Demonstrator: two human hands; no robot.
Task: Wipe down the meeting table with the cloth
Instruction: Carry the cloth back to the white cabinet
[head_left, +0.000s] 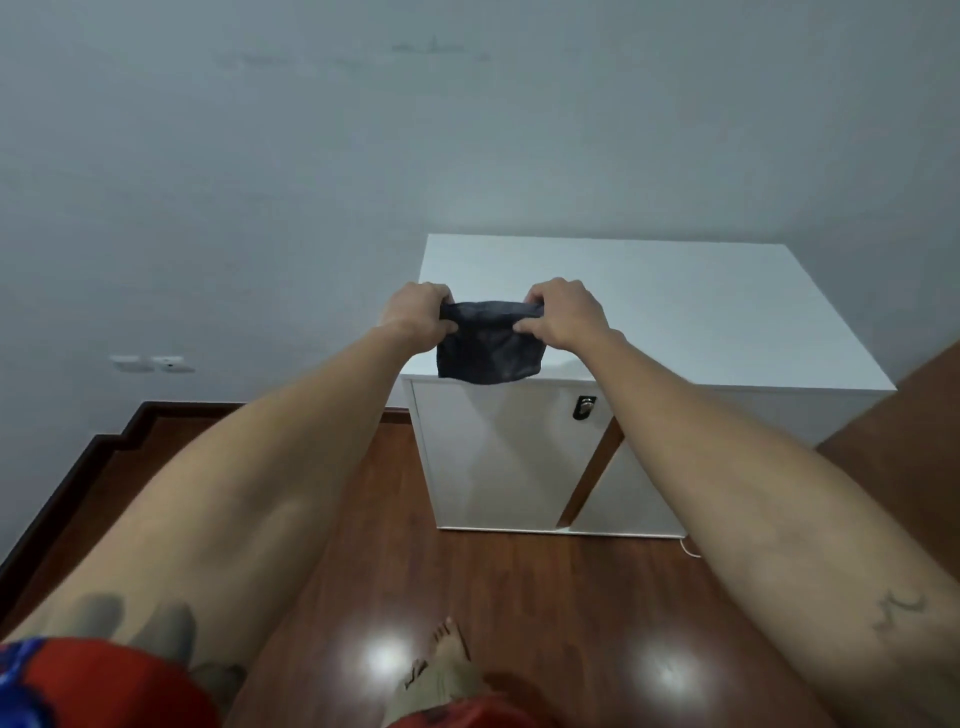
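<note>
A dark grey cloth (491, 348) hangs folded between my two hands, held up in the air in front of a white cabinet. My left hand (418, 314) pinches its upper left corner and my right hand (563, 314) pinches its upper right corner. The cloth's lower edge hangs level with the cabinet's front top edge. A brown tabletop edge (914, 410) shows at the far right; most of that table is out of view.
The white cabinet (675, 312) with a small lock (584, 408) stands against the pale wall. Glossy wooden floor (395, 519) lies below, with my bare foot (447, 660) on it. A wall socket (153, 364) sits low at the left.
</note>
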